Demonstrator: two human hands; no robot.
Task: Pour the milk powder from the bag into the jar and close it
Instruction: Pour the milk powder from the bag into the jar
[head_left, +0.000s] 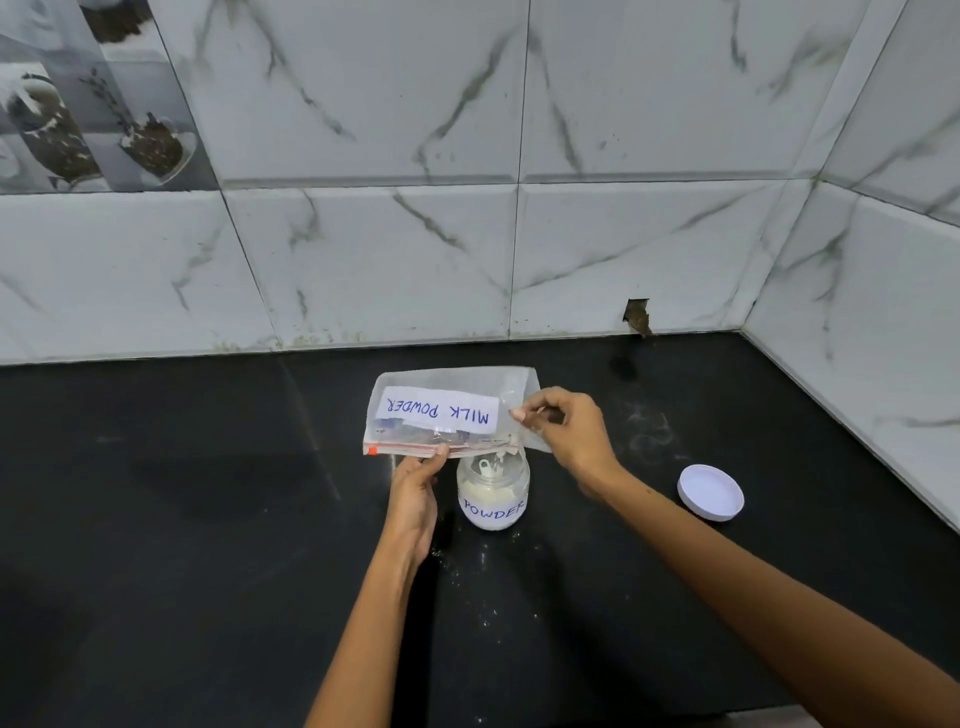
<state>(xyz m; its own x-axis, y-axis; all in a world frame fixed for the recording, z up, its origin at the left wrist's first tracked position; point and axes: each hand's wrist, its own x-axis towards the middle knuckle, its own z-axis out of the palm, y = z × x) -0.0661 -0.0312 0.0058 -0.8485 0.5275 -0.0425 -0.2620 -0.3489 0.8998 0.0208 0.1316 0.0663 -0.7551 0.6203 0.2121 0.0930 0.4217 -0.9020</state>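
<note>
A clear zip bag (447, 410) labelled MILK POWDER hangs upside down, its zip mouth just above the open jar (493, 496). The bag looks nearly empty. My left hand (415, 499) pinches the zip edge from below at the left of the jar. My right hand (563, 431) pinches the bag's right side. The clear jar holds white powder, carries a POWDER label and stands on the black counter (208, 519). Its white lid (710, 492) lies flat on the counter to the right, apart from the jar.
Marble-patterned wall tiles (415, 234) close off the back and the right side of the counter. A few specks of spilled powder (467, 571) lie on the counter in front of the jar.
</note>
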